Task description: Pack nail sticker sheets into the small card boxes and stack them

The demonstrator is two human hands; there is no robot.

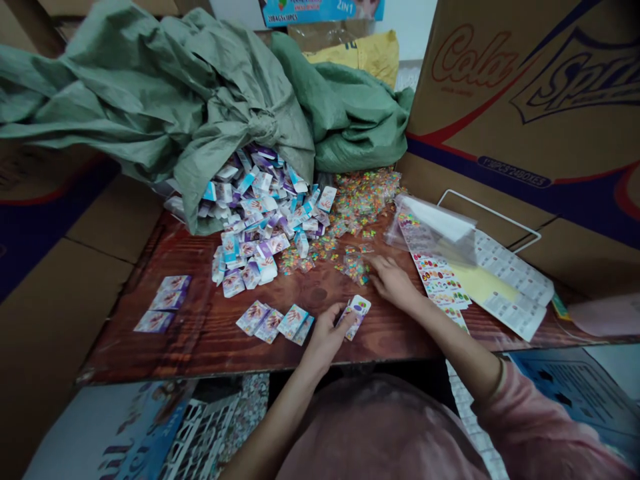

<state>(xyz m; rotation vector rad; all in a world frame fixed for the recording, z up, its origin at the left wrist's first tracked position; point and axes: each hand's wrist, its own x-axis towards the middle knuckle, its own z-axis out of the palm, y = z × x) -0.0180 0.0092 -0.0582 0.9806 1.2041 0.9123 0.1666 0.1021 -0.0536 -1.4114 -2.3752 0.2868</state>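
My left hand (327, 333) is closed around a small white and purple printed box (357, 313) near the table's front edge, thumb across its face. The upper end of that box shows colourful spots. My right hand (393, 280) lies low over the table with fingers stretched towards some small clear packets (354, 267) of coloured bits; whether the fingertips touch one is hard to see. Left of my left hand, a few flat boxes (295, 323) lie in short overlapping rows. Beyond them rises a heap of similar small boxes (260, 213), spilling from a green sack (240, 93).
More clear packets (367, 193) are piled behind my right hand. Sticker sheets (515, 280) and clear plastic film (435, 227) lie on the right. Several boxes (163, 303) sit at far left. Large cartons (540, 120) wall in both sides; a second green sack (350, 113) stands behind.
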